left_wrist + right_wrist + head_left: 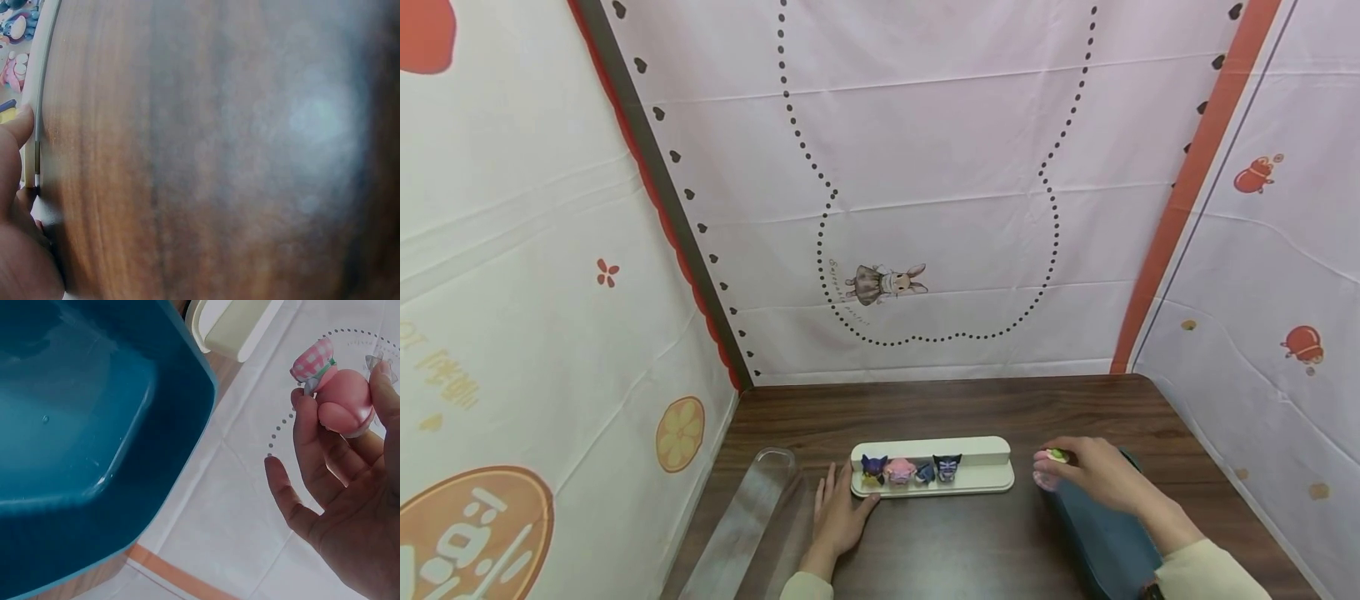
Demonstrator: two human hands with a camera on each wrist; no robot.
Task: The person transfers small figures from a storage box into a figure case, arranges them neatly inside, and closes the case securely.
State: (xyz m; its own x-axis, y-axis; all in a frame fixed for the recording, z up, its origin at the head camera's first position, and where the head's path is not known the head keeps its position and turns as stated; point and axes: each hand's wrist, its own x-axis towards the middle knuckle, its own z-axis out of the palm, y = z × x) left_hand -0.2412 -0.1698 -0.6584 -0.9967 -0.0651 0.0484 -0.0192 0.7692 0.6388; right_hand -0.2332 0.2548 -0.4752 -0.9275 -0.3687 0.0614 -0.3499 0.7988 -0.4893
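A cream display stand (977, 479) with a raised back step lies on the table. Several small figurines stand in a row on it, among them a pink figurine (900, 472) and a dark purple figurine (947, 468). My left hand (841, 518) holds the stand's left end, its thumb on the front edge and its fingers along the side. In the right wrist view, my right hand (350, 494) pinches a round pink figurine (344, 400) with a pink checkered part and a green band, between thumb and fingers. That hand is beside the blue bin (1101, 533), overlapping its far end in the head view.
A long clear plastic cover (741, 525) lies on the wooden table (940, 400) at the left. Printed white cloth (940, 208) hangs behind the table and along both sides. The blue bin's wall (187, 412) rises close to the right hand.
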